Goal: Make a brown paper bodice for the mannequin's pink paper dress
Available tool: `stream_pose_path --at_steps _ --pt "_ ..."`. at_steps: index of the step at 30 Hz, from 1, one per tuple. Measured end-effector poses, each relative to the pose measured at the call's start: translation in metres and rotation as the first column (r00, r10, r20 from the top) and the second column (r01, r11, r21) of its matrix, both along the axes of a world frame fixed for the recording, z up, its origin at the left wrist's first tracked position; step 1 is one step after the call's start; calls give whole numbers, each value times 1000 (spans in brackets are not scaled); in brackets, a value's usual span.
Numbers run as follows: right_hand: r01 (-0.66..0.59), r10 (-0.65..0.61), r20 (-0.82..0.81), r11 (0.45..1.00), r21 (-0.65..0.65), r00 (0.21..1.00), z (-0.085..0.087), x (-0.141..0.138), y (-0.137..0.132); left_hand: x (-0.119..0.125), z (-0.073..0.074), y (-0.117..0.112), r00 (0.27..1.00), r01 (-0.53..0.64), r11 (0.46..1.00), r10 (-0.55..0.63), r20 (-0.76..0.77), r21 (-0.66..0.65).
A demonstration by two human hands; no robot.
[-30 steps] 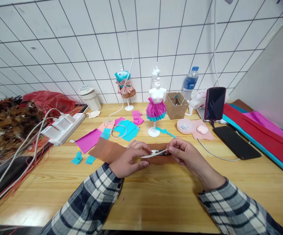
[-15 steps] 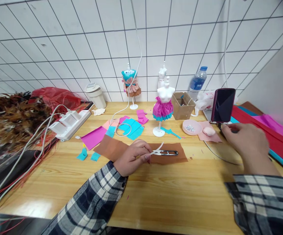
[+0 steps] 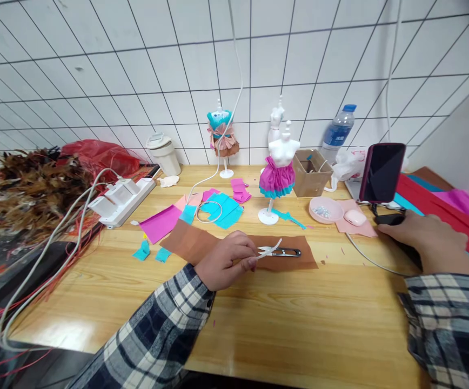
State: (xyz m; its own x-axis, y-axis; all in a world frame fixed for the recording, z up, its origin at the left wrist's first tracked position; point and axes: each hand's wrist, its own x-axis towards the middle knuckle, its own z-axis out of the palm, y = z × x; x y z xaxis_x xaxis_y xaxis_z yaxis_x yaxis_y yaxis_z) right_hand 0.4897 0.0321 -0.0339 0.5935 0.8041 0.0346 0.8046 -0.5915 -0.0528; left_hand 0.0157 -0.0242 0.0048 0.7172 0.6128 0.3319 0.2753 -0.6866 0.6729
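At the middle of the table (image 3: 299, 319), seen from my head camera, my left hand (image 3: 228, 260) pinches a thin white strip (image 3: 272, 250) between thumb and fingers, its free end slanting up toward one o'clock. From where I look, the strip crosses in front of the blades of the black-handled snips (image 3: 299, 252), which lie on brown cloth (image 3: 307, 261). More brown cloth spreads to nine o'clock, partly behind my hand; I can't tell whether it is one piece.

Taking the snips as the centre of the dial, my right hand (image 3: 433, 243) is out at three o'clock, fingers at the far end of a flat black slab (image 3: 410, 255). I can't tell whether I grip it or merely touch it.

Toward two o'clock sit a pink dish (image 3: 319, 217) of beads and, just beside it, a small pink case (image 3: 355, 218) on salmon cloth; farther that way a phone (image 3: 382, 175) stands upright. A white dress form (image 3: 283, 149) in a magenta skirt stands at twelve, a cardboard box (image 3: 309, 185) at one. Turquoise cloth (image 3: 230, 215) lies at ten o'clock.
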Motion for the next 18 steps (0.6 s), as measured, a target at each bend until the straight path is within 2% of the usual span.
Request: stream_pose_path --at_steps 3,12,18 --pt "69 -75 -45 990 -125 996 1 2 3 0 0 0 1000 9 1000 -9 -8 3" --pt "19 -27 -76 994 -105 997 -2 8 1 1 1 0 999 8 1000 -8 -32 -3" --pt "12 -19 -65 996 -93 998 5 -2 -6 0 2 1 998 23 1000 -23 -57 -3"
